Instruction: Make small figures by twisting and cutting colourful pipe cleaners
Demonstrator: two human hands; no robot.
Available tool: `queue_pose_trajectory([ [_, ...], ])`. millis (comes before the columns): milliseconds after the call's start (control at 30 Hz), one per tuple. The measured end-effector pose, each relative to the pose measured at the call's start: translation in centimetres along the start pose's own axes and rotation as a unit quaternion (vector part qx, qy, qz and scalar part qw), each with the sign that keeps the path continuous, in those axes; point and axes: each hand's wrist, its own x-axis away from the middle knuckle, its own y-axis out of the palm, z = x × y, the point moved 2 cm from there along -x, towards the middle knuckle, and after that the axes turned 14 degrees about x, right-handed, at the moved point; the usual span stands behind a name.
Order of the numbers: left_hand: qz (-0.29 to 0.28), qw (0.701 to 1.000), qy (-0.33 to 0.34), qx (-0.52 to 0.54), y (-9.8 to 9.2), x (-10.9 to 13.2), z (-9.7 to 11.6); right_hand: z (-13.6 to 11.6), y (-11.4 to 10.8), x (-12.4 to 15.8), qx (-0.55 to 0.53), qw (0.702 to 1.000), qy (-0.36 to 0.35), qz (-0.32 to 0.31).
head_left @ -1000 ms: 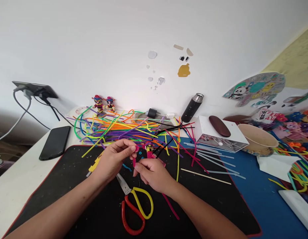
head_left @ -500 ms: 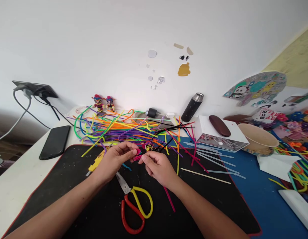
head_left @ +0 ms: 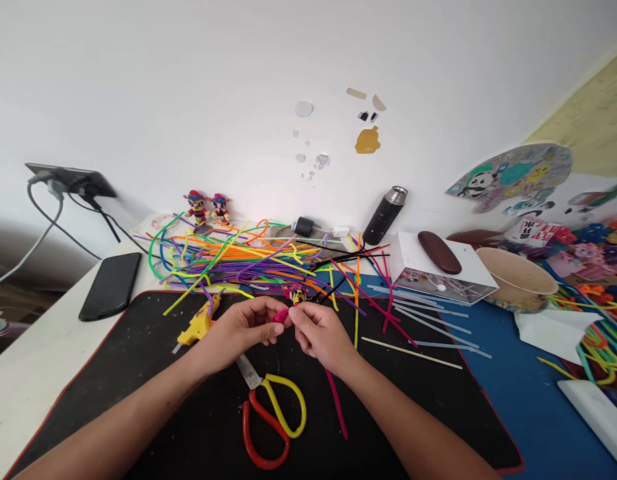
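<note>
Mid-frame, over the black mat (head_left: 113,373) on the bench, both hands meet on a magenta pipe cleaner (head_left: 337,407). Red-and-yellow scissors (head_left: 271,420) lie just below them and a yellow glue gun (head_left: 198,325) lies to the left. A small pipe-cleaner figure (head_left: 297,293) sits close behind the fingertips, with a heap of coloured pipe cleaners (head_left: 238,257) higher up. The left hand (head_left: 236,330) pinches the curled end; the right hand (head_left: 321,333) — grip equally narrow — pinches just beside it. The long tail emerges from under the right hand, slanting down and slightly right.
</note>
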Motion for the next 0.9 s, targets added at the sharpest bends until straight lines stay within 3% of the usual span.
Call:
queue_pose_trajectory([
  [167, 0.022, 0.996, 0.037, -0.079, -0.7, 0.0, 0.2, 0.0, 0.1, -0.1, 0.004, 1.000, -0.011, -0.001],
  [300, 0.048, 0.972, 0.064, -0.219, -1.8, 0.1, 0.7, -0.1, -0.4, 0.0, 0.013, 1.000, -0.018, 0.005],
  [500, 0.045, 0.865, 0.140, -0.480, -2.8, 0.0, 1.4, 0.2, -0.2, 0.7, 0.079, 0.997, -0.009, -0.022],
  [667, 0.003, 0.752, 0.221, -0.621, -3.2, -0.5, 0.4, 0.7, 0.2, 0.8, 0.091, 0.995, 0.001, -0.035],
  [733, -0.008, 0.720, 0.237, -0.653, -3.6, -0.7, 0.1, 0.8, 0.2, 0.7, 0.082, 0.996, 0.007, -0.036],
  [800, -0.008, 0.703, 0.237, -0.670, -4.0, -0.8, 0.1, 0.9, 0.1, 0.7, 0.076, 0.996, 0.010, -0.038],
  [900, 0.001, 0.722, 0.222, -0.655, -4.3, -0.9, 0.7, 1.2, -0.1, 0.9, 0.074, 0.996, 0.016, -0.046],
])
